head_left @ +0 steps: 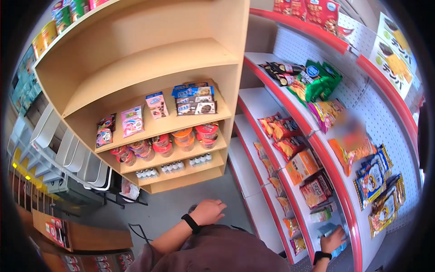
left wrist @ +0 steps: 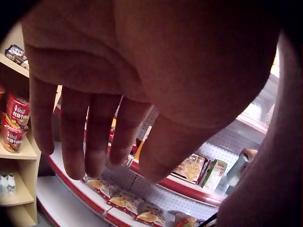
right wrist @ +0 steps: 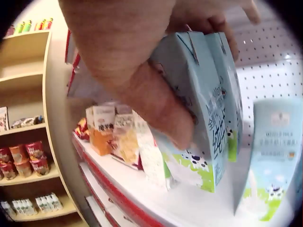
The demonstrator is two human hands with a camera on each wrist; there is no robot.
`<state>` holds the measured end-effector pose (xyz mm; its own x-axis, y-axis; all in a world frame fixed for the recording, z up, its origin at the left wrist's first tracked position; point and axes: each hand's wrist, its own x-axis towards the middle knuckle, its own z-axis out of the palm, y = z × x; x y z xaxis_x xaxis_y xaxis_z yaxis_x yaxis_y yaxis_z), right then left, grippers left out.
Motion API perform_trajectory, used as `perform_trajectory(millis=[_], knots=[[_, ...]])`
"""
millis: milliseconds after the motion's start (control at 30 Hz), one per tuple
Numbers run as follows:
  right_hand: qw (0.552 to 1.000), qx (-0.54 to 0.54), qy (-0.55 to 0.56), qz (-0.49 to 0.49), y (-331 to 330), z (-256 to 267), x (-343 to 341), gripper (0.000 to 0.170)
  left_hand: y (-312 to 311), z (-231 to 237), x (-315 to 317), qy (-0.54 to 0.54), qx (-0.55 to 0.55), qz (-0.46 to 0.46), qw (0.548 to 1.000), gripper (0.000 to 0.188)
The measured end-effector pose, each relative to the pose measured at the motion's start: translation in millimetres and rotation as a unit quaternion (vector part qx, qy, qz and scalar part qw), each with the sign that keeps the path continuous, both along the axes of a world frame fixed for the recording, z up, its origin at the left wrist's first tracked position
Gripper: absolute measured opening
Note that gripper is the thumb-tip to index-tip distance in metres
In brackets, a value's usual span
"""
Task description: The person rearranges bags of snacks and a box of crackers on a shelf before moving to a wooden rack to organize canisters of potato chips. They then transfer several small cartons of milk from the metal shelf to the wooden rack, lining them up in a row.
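My right hand [head_left: 333,239] is at the near end of a red-edged white shelf. In the right wrist view its thumb presses one side of a light-blue milk carton [right wrist: 213,123] and its fingers reach over a second milk carton [right wrist: 231,90] right beside it, so the pair sits in the grip. The cartons tilt slightly over the shelf board. Another milk carton [right wrist: 272,161] stands to their right. My left hand [head_left: 210,212] hangs in front of the body, holding nothing. Its fingers point down, loosely extended, in the left wrist view.
Left of the gripped cartons are a green-and-white carton [right wrist: 154,158] and an orange-and-white box [right wrist: 102,130]. Snack bags [head_left: 380,181] lie on the shelf above. Across the aisle, a wooden shelf unit [head_left: 240,68] holds cup noodles [head_left: 183,138], small bottles [head_left: 172,167] and snack packs.
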<state>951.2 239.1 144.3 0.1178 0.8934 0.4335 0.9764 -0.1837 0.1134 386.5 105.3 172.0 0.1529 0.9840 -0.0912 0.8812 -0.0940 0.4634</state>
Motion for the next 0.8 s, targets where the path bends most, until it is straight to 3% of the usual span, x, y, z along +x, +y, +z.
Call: perform_trajectory(millis=[133, 200, 267, 333, 367, 400, 533, 633, 733, 800], knots=[[0.988, -0.046, 0.117, 0.086, -32.7, 58.9, -25.9, 0.094, 6.2, -15.9, -5.1, -0.026, 0.001, -0.036, 0.999, 0.039], [0.95, -0.05, 0.217, 0.218, -47.0, 84.1, -53.6, 0.094, 16.0, -0.6, -2.9, -0.086, 0.002, -0.066, 0.994, 0.046], [0.924, -0.084, 0.246, 0.279, -62.9, 130.5, -117.9, 0.057, 23.7, 13.9, 2.9, -0.143, 0.009, -0.086, 0.986, 0.056], [0.873, -0.118, 0.325, 0.345, -46.9, 125.7, -159.3, 0.091, 32.0, 25.7, 8.5, -0.194, 0.024, -0.096, 0.976, 0.072], [0.851, -0.133, 0.335, 0.382, -42.5, 138.3, -193.1, 0.089, 34.1, 33.7, 10.8, -0.212, 0.073, -0.097, 0.97, 0.079], [0.85, -0.126, 0.308, 0.409, -38.1, 150.0, -226.4, 0.087, 35.2, 42.9, 12.4, -0.228, 0.123, -0.096, 0.961, 0.087], [0.761, -0.143, 0.275, 0.57, -17.7, 196.8, -348.1, 0.077, 38.2, 82.2, -16.0, -0.232, 0.249, -0.072, 0.938, 0.109], [0.668, -0.142, 0.25, 0.686, -3.1, 231.3, -431.0, 0.073, 39.9, 113.6, -66.6, -0.192, 0.299, -0.043, 0.934, 0.104], [0.585, -0.123, 0.201, 0.777, 9.5, 265.5, -512.5, 0.074, 23.3, 151.4, -127.2, -0.178, 0.272, 0.055, 0.944, 0.094], [0.555, -0.104, 0.196, 0.802, 11.1, 287.4, -567.5, 0.078, 16.0, 170.3, -170.4, -0.169, 0.383, 0.09, 0.903, 0.084]])
